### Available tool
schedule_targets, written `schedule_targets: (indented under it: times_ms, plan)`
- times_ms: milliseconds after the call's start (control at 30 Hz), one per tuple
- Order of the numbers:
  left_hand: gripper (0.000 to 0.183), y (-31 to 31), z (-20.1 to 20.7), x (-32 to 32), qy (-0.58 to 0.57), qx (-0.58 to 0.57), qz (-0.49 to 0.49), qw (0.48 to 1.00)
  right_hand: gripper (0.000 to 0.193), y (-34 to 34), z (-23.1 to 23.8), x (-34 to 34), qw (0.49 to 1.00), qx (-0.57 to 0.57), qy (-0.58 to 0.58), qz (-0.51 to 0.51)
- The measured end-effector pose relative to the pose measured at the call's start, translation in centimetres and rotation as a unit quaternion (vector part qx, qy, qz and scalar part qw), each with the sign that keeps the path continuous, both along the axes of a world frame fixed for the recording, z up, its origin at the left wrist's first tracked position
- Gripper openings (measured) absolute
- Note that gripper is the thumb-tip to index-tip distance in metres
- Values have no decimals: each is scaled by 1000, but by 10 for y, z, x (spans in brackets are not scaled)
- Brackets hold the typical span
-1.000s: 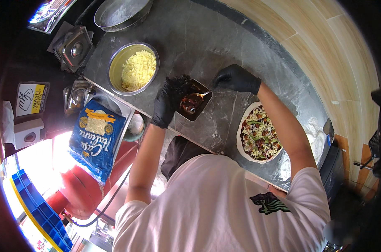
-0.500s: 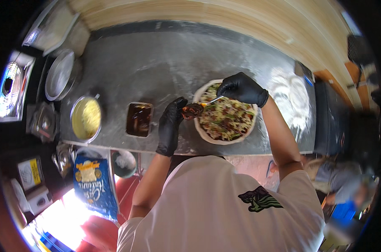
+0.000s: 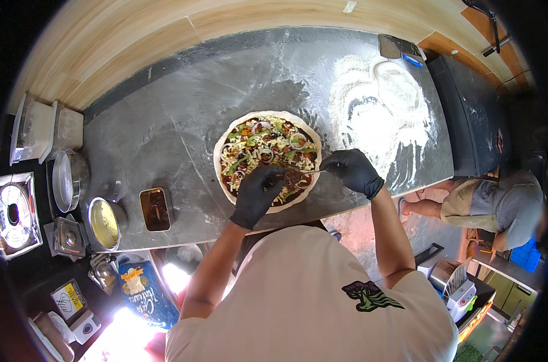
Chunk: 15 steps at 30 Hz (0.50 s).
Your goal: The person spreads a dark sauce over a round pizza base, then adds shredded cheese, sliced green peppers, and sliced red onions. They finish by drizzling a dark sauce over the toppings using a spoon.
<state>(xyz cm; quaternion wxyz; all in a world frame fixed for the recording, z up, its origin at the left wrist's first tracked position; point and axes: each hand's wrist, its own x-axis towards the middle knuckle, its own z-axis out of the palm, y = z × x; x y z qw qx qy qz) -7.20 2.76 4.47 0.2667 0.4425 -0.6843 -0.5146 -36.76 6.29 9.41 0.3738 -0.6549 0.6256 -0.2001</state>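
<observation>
An unbaked pizza [image 3: 237, 130] lies on the grey worktop, its pale rim around dark sauce, grated cheese, onion rings and green pepper strips. My right hand [image 3: 353, 171], black-gloved, pinches the thin metal handle of a spoon [image 3: 314, 172] at the pizza's near right edge. A dark, saucy topping [image 3: 295, 178] sits at the spoon's bowl end, above the pizza. My left hand [image 3: 257, 194], also gloved in black, is over the near part of the pizza. Its bent fingertips meet the dark topping; whatever they pinch is hidden.
Left of the pizza stands a metal container [image 3: 155, 209] of dark sauce, then a bowl [image 3: 106, 224] of grated cheese. White flour [image 3: 370, 114] covers the worktop's right part, beside a black box [image 3: 470, 114]. A person [image 3: 497, 208] is farther right.
My view has turned, shifting the worktop in the picture. Both hands and the spoon have moved from the pizza's left side to over its near right part.
</observation>
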Motion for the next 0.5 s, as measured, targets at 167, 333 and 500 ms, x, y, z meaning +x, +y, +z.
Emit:
schedule_targets:
  times_ms: [167,333,500]
  plan:
    - [30,-13,-4,-19,-83,-34,-15,996,13,9,-6,-6,999,-17,6,-45]
    - [31,-35,-9,-21,-25,74,41,996,16,5,-9,-9,996,-66,-3,-67]
    - [23,-61,-25,1,70,74,142,985,15,-6,-21,-12,993,-62,-9,-96]
